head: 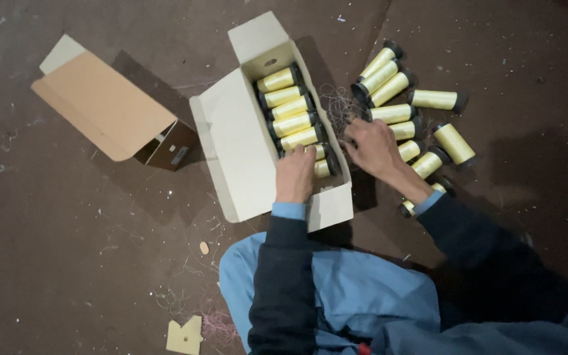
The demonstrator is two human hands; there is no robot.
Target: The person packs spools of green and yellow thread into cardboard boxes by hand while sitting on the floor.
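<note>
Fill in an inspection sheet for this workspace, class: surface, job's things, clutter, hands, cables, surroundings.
Surface: dark brown floor, dusty.
Job's things: open white box holding a row of yellow thread spools; loose spools lie to its right.
Clutter: empty brown carton, card scrap, thread tangle.
Hands: left hand on the spools in the box; right hand at the box's right wall.
Cables: nothing seen.
Surroundings: nothing seen.

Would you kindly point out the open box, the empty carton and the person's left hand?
open box [231, 141]: head view, inner side flap.
empty carton [103, 105]: head view, top panel.
left hand [295, 176]: head view, back of hand.
</note>
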